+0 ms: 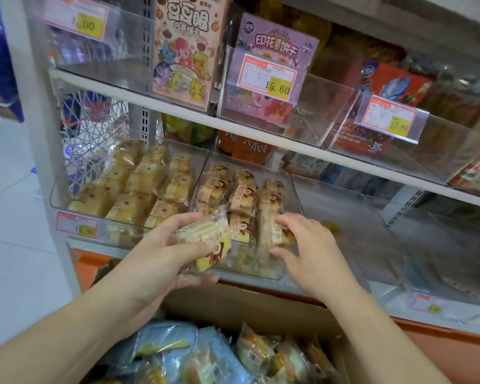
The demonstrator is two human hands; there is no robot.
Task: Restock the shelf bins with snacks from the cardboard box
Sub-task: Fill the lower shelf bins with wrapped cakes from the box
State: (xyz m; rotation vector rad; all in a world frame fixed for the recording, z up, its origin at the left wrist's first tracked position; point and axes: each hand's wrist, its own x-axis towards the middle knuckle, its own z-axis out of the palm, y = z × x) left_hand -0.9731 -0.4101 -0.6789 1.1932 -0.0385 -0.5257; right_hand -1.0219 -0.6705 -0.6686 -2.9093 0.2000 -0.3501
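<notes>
Snack cakes go into the middle clear bin (290,187).
The left hand (161,253) grips a wrapped cake (205,242); the right hand (305,245) pinches a packet (275,231) in the bin.

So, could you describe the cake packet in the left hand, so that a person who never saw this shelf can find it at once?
Start at the lower shelf, at the clear bin of brown-and-white wrapped cakes, right of the bin of plain yellow cakes. In front of its front wall, the left hand grips one cake packet. Unlike its neighbours, it is outside the bin, tilted, with pale cream layers on top.
</notes>
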